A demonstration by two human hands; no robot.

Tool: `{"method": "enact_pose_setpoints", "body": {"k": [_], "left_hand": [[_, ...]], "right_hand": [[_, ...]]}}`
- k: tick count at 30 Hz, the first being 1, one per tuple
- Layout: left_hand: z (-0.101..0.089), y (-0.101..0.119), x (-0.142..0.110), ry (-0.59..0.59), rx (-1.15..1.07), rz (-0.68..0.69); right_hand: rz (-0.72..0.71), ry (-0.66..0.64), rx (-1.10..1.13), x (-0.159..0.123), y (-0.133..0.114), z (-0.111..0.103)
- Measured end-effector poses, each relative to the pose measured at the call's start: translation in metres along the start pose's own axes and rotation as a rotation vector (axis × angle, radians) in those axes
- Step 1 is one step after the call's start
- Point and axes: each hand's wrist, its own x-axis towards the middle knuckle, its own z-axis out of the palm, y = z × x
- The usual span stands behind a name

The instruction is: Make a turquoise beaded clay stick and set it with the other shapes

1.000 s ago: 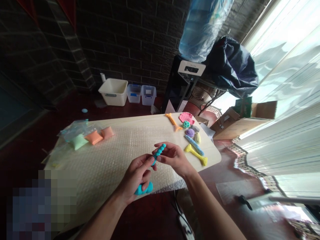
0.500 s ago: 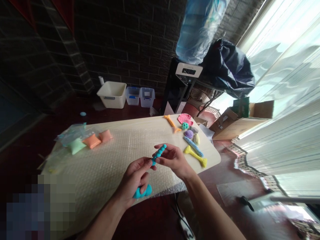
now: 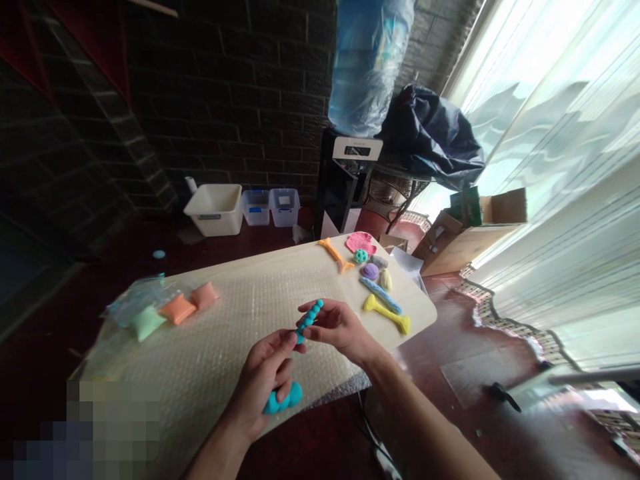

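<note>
My left hand [image 3: 264, 377] is closed round a lump of teal clay [image 3: 283, 399] in its palm, and its thumb and forefinger pinch the lower end of a teal beaded clay strip [image 3: 307, 318]. My right hand [image 3: 336, 327] pinches the same strip further up. Both hands hover over a board covered in bubble wrap [image 3: 210, 340].
Finished clay shapes lie at the board's right end: an orange bone [image 3: 334, 255], a pink shell [image 3: 361, 241], a purple disc [image 3: 370, 271], a yellow bone [image 3: 386, 313]. Clay packets [image 3: 177, 308] sit at the left. Plastic bins [image 3: 214, 208], a water dispenser [image 3: 350, 173] and cardboard boxes [image 3: 480, 227] stand behind.
The view has swung a little, so the board and hands sit lower and more to the left in the frame. My hands keep the same hold on the teal strip.
</note>
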Motion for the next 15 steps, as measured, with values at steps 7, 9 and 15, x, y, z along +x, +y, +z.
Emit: {"method": "enact_pose_setpoints", "body": {"k": [7,9,15], "left_hand": [[0.0002,-0.0005,0.0011,-0.002,-0.007,-0.005],[-0.0008,-0.0012,0.0015,0.002,-0.009,-0.005],[-0.003,-0.0027,0.0036,-0.009,-0.043,-0.055]], "right_hand": [[0.003,-0.029,0.039,0.0016,0.0039,-0.0021],[0.011,-0.034,0.034,0.0023,0.0058,-0.0021],[0.022,-0.029,0.02,0.0014,0.0044,0.0006]]}}
